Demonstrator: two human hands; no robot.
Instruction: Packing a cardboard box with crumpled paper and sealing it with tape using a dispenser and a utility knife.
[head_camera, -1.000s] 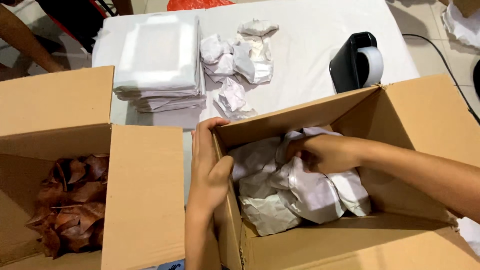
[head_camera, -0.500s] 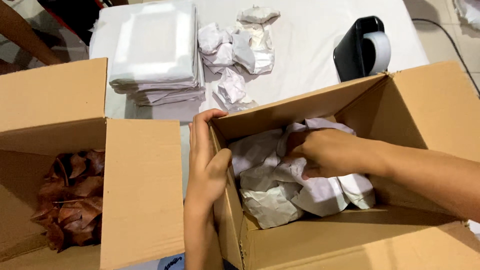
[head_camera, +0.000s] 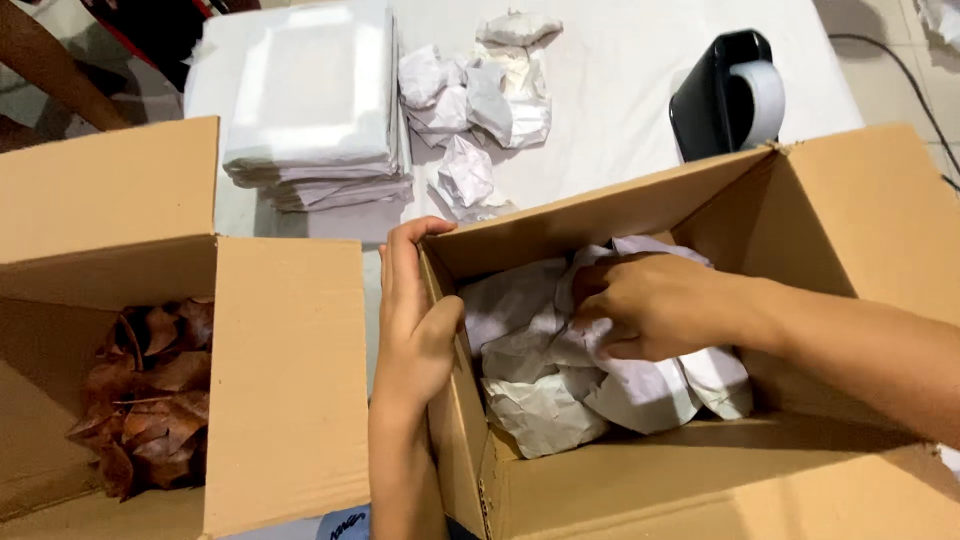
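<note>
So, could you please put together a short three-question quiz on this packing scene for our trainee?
1. True or false: the left hand grips the side wall of the right-hand cardboard box.
2. What does the right hand press on inside that box? A) dried brown leaves B) crumpled white paper C) a tape dispenser
3. What fills the left-hand box?

Key
1. True.
2. B: crumpled white paper.
3. Dried brown leaves.
</note>
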